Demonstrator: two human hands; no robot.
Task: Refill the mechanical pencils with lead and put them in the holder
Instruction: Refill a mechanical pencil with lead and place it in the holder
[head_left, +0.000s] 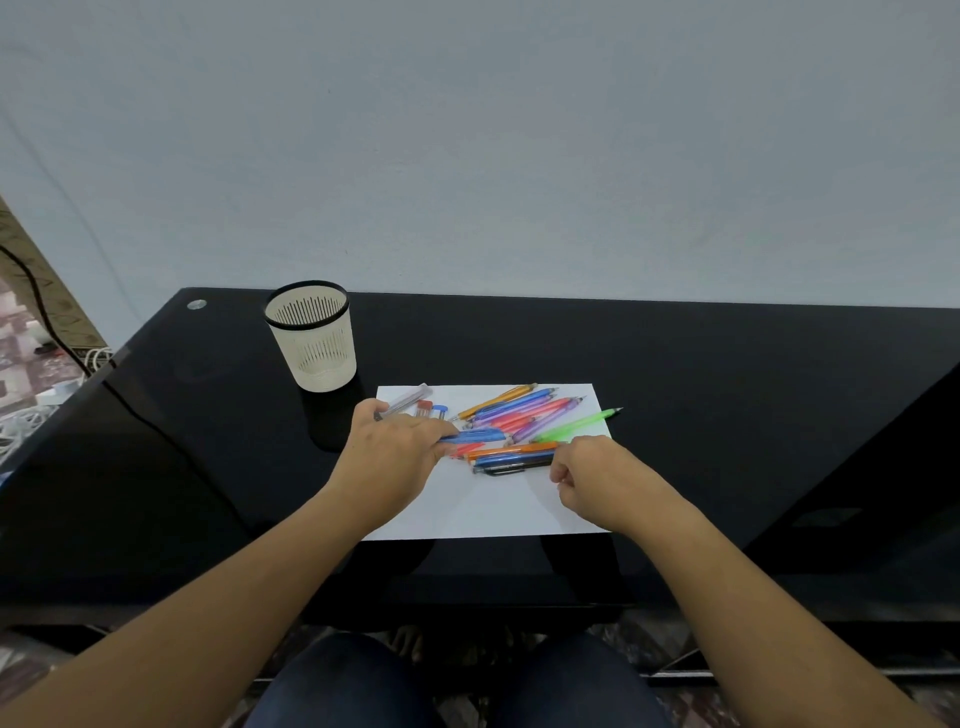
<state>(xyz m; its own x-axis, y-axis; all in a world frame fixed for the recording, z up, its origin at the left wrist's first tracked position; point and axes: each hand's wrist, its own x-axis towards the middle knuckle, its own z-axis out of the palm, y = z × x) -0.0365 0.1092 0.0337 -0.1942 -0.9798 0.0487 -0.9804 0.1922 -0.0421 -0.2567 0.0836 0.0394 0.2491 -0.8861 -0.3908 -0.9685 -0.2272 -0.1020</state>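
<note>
Centrally, a sheet of white paper (483, 504) lies on the black glass table (727, 389), with loose mechanical pencils (519, 410) fanned across its far half. A green pencil (576, 423) lies at the right of the fan, its tip past the paper's right edge. Nearer you, an orange pencil (511, 448), a blue one and a black one lie side by side.

Your left hand (395, 452) is palm down, its fingers stretched over one end of a blue mechanical pencil (475, 436). The thumb is hidden, so a pinch cannot be confirmed. Your right hand (595, 475) has its fingers curled at the right ends of the three side-by-side pencils; whether it grips one cannot be told. The hands are apart, one on each side of the pencils.

Three lead tubes (425, 408) lie at the paper's far left corner, just beyond your left hand. The holder (314, 338), a cream slotted cup with a black rim, stands upright on the table beyond that corner.
</note>
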